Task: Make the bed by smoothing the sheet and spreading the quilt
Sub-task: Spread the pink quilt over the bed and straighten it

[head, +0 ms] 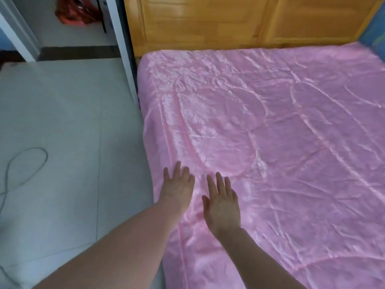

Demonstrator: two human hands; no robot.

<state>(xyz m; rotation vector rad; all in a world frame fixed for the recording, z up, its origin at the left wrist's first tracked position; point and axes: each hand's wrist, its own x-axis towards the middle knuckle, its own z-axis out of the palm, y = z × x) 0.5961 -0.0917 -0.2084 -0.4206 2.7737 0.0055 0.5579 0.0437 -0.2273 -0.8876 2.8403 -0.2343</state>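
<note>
A shiny pink quilt (281, 132) with stitched curves and a flower pattern lies spread over the bed, wrinkled in many places. It reaches the wooden headboard (208, 21) at the far end and hangs over the bed's left edge. My left hand (178, 185) lies flat, palm down, on the quilt close to that left edge, fingers apart. My right hand (221, 202) rests flat beside it, a little nearer to me, fingers stretched forward. Neither hand grips the cloth. No sheet shows under the quilt.
Pale tiled floor (62, 122) runs along the bed's left side, with a thin grey cable (27, 163) looped on it. A white door frame (123, 49) stands by the headboard's corner. A red bag (73, 13) lies beyond the doorway. Blue fabric (375, 32) shows at the far right.
</note>
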